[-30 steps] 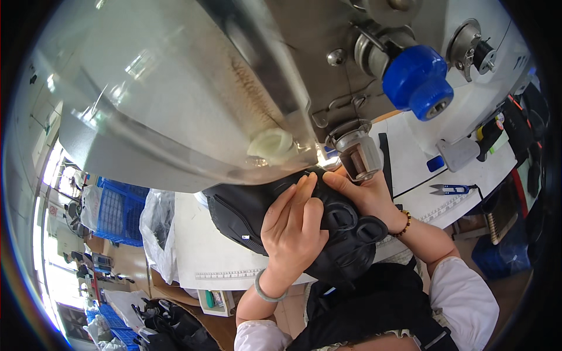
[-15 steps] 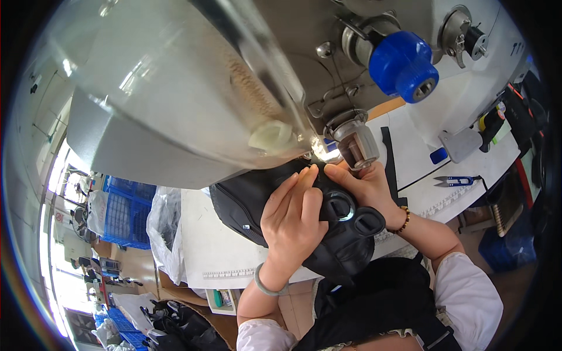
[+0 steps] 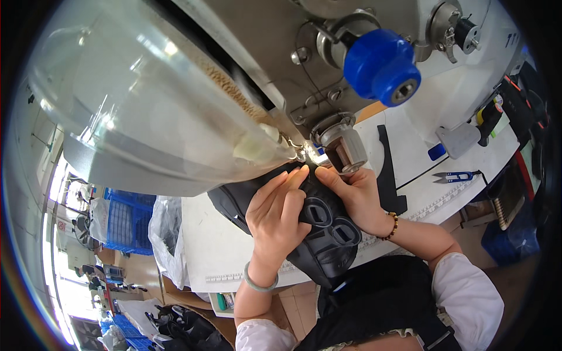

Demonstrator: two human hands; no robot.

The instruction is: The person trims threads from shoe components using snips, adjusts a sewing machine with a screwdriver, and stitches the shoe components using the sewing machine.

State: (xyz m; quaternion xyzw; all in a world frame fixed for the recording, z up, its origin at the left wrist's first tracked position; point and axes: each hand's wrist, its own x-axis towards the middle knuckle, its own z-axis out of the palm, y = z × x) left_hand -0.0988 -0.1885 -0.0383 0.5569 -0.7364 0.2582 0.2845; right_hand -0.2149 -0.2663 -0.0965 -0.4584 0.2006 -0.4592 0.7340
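Observation:
Under the lit needle area of a sewing machine (image 3: 328,88) lies a black sewn piece (image 3: 329,260), seemingly a bag, with two rounded, slotted black parts on its upper face. My left hand (image 3: 278,213) grips it from the left, fingers bunched and fingertips pressed down close to the needle. From the right, my right hand (image 3: 358,196) pinches the same piece, thumb on top beside the left fingertips and the other fingers partly hidden. The machine's clear cover and head hide the far part of the piece and the needle itself.
Blue-handled thread snips (image 3: 455,176) lie to the right on the white table (image 3: 219,245), near a black strip (image 3: 387,175) and a printed ruler edge. Blue crates (image 3: 130,222) and a clear plastic bag (image 3: 168,234) stand left. Black pieces (image 3: 187,330) fill a box below.
My hands and the black piece sit slightly further left in view, as does the machine head. The slotted parts have shifted left and lower relative to my right hand, which still grips the piece.

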